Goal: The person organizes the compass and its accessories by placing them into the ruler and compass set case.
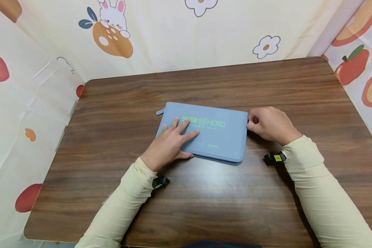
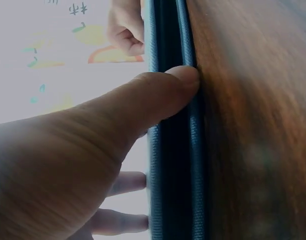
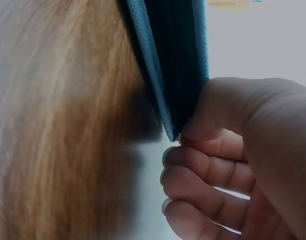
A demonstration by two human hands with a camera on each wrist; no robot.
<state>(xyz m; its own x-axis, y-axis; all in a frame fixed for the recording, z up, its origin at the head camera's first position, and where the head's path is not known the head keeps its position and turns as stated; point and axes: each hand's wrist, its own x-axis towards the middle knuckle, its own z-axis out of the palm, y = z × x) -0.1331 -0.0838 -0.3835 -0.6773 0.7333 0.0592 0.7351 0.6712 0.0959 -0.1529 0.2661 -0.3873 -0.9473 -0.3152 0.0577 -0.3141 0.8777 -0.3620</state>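
A blue zippered case (image 1: 226,141) with green "HERO" lettering lies flat on the wooden table. Spread across its left part, my left hand (image 1: 173,139) presses on the cover with straight fingers. In the left wrist view its thumb (image 2: 162,92) lies across the case's open front edge (image 2: 175,165). My right hand (image 1: 272,124) is at the case's right edge, fingers curled. The right wrist view has the thumb and index finger pinching the zipper (image 3: 167,122) where its two sides meet; the fingers hide the pull itself.
A small blue tab (image 1: 160,111) sticks out from the case's upper left. Brown table (image 1: 204,196) surrounds the case on all sides. Printed cloth walls (image 1: 167,41) stand behind and at both sides. Each wrist bears a small black camera (image 1: 274,158).
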